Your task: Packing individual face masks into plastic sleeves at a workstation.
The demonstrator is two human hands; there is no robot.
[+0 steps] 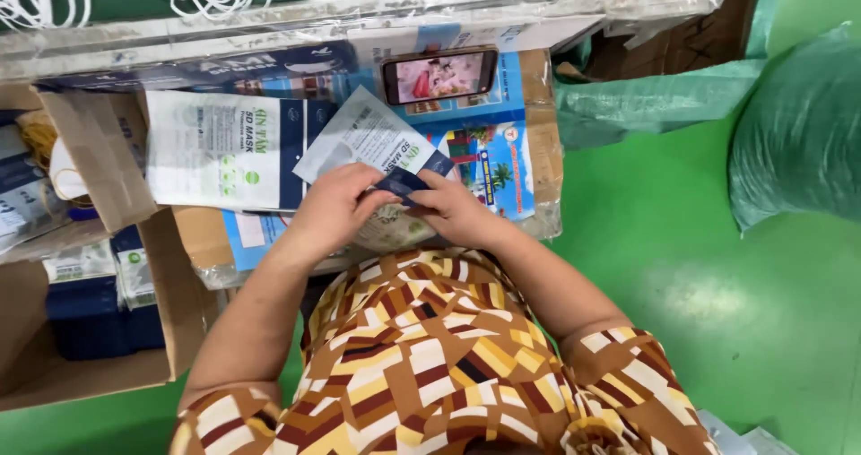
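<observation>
Both hands are working at the same flat pouch (377, 146), a white-and-navy mask packet lying tilted just below the phone (439, 75). The left hand (334, 206) is pressing down on the pouch's near end, fingers (363, 186) curled together on it; the right hand (453, 206) is pinching the navy flap (404, 184), its fingers clamped on that edge. The risk here, as I judge it: the slick pouch is resting on an uneven pile of printed sheets (498, 164), so a hard tug could slide it off or crease the flap. The phone, propped above the pouch, could get nudged too. Left of the pouch, another packet (215, 148) is lying flat, and an open cardboard box (99, 329) is holding more. The floor (682, 267) to the right is glossy green, with a green sack (798, 141) sitting on it.
</observation>
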